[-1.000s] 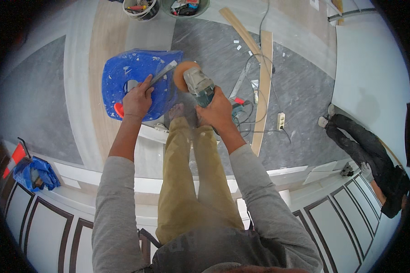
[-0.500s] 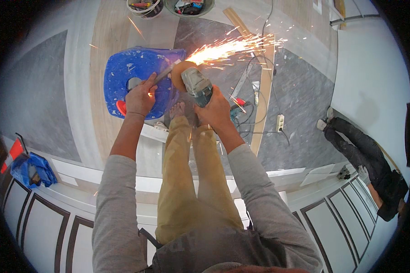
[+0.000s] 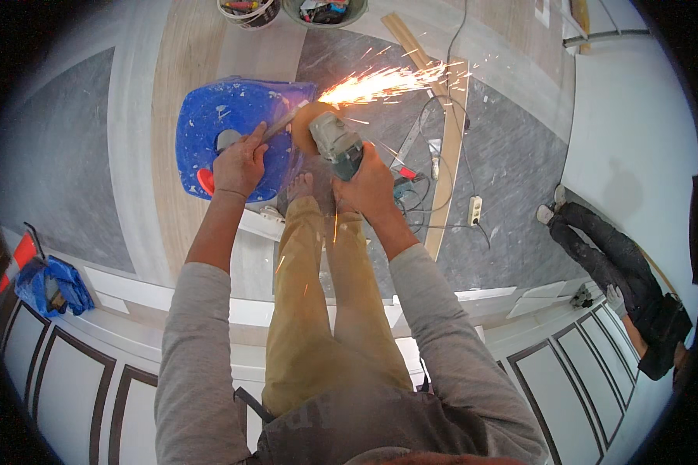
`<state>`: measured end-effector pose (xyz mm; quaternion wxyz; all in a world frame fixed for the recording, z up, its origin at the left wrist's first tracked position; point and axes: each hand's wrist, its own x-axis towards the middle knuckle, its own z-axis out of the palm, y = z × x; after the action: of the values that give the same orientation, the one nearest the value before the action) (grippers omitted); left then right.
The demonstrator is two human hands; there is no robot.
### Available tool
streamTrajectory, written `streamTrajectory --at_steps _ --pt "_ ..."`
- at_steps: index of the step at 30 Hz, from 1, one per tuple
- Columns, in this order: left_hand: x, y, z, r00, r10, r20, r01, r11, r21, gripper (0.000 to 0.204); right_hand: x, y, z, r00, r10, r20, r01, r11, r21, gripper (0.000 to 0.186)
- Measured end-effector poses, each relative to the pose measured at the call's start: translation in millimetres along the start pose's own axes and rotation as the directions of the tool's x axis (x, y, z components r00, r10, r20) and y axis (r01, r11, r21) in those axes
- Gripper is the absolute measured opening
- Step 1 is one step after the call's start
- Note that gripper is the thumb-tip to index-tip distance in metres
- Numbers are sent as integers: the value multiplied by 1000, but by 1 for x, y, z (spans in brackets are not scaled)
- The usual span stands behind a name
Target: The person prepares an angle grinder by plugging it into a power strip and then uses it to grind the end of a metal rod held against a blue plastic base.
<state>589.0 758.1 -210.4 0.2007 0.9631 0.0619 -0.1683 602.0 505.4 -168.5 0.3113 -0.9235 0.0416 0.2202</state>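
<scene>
My right hand is closed around the body of an angle grinder. Its brown disc meets the end of a grey metal bar, and a bright stream of sparks flies off to the right. My left hand grips that bar and presses it down on a paint-spattered blue plastic container, which looks upturned or lying on its side. A red part shows beside the left wrist. The bar's lower end is partly hidden under my fingers.
Wooden strips, a looping cable and a white socket block lie on the floor to the right. A teal power tool and a scraper are near. Tool buckets stand ahead. Another person is at far right.
Sparks still stream right, in a slightly different spread, and a few fall by my legs. Both hands keep nearly the same place and hold.
</scene>
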Motion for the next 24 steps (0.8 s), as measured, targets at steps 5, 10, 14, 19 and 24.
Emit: streamTrajectory --at_steps 5,10,14,19,24 --pt "2 5 0 1000 -11 18 11 1000 11 42 16 11 -1 999 -34 -5 33 995 -97 65" --pt "0 3 -1 1000 -13 22 13 1000 25 42 7 14 -3 1000 -5 5 5 998 -58 60" --pt "0 6 -4 999 -15 32 14 999 34 43 11 11 -5 1000 10 12 -9 997 -76 60" --pt "-1 0 -2 1000 19 -14 -18 1000 20 43 14 10 -2 1000 -12 -6 12 998 -55 59" --pt "1 6 -2 1000 9 14 -9 1000 24 43 12 15 -7 997 61 46 -61 998 -13 66"
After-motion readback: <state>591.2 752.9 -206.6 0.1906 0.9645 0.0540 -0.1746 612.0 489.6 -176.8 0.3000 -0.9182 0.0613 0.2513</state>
